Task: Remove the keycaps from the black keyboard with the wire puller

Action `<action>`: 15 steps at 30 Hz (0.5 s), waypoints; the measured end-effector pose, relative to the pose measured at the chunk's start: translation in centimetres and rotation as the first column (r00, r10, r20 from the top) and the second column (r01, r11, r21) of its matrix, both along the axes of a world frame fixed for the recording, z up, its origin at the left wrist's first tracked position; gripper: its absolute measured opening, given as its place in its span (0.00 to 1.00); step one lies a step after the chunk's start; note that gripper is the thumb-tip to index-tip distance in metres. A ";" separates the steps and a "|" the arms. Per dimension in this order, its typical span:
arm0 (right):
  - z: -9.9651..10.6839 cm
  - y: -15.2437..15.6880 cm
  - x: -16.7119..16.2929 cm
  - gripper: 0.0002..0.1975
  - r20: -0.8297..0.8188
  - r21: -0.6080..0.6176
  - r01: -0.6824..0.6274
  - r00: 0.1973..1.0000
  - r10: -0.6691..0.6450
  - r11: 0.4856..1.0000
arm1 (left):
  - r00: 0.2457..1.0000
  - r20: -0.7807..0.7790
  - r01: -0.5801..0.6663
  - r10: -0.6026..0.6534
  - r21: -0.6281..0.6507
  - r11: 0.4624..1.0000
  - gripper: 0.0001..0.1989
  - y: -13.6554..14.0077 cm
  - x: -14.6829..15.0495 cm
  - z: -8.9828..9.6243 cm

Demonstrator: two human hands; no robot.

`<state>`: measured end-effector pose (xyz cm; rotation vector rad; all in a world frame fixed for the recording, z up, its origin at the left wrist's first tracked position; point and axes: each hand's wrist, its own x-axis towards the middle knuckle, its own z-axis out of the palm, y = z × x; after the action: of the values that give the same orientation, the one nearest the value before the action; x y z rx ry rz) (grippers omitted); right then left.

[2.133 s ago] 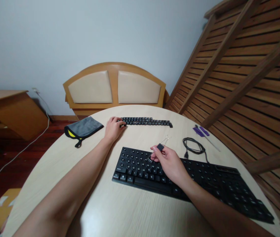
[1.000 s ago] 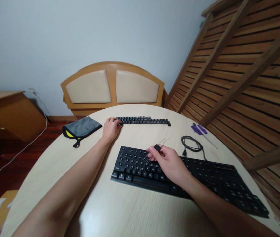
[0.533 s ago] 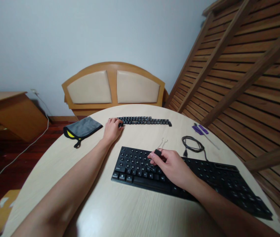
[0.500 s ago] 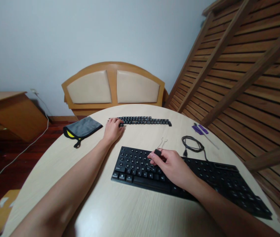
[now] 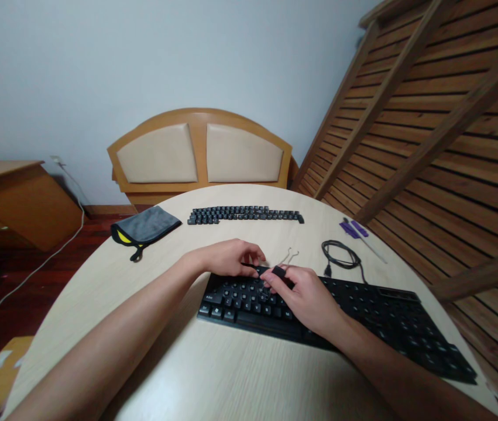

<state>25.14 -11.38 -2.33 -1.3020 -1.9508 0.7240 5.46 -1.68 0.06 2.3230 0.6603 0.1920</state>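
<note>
A black keyboard [image 5: 375,321] lies across the near part of the round table, and many of its key positions show no keycap. Over its left half, my right hand [image 5: 308,298] grips a wire keycap puller [image 5: 279,271] by its black middle; two hooked wires stick up past the fingers. My left hand [image 5: 233,257] hovers at the keyboard's upper left edge, thumb and fingers apart, fingertips close to the puller. No keycap can be made out in it. Behind the hands, removed keycaps [image 5: 242,214] are lined up in rows on the table.
To the left lies a folded grey cloth [image 5: 147,228] with black and yellow edging. A coiled black cable [image 5: 340,255] runs from the keyboard's back. Purple-handled tools [image 5: 354,228] lie at the table's right edge, near a slatted wooden panel [image 5: 442,146].
My left hand has come away from the left end of the keycap rows, moving right and nearer to the puller. My right hand stays over the keyboard with the keycap puller.
</note>
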 end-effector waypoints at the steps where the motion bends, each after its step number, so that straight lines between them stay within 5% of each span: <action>1: -0.1 0.0 0.0 0.19 0.000 0.005 0.004 1.000 -0.004 1.000 | 1.000 -0.023 0.012 -0.012 0.007 1.000 0.15 -0.3 0.1 0.2; 9: -0.8 0.3 0.0 0.21 0.010 -0.035 0.011 1.000 -0.011 0.999 | 0.991 -0.130 0.041 -0.032 0.068 0.997 0.14 -0.3 -0.2 0.0; 15: -0.2 -0.6 -0.6 0.15 0.119 0.093 -0.132 0.985 0.121 0.987 | 0.987 -0.160 0.048 -0.032 0.097 0.994 0.12 -0.5 0.1 0.2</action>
<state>24.56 -11.94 -2.48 -1.1895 -2.1485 0.6154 5.57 -2.20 0.25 2.4646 0.6954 0.0223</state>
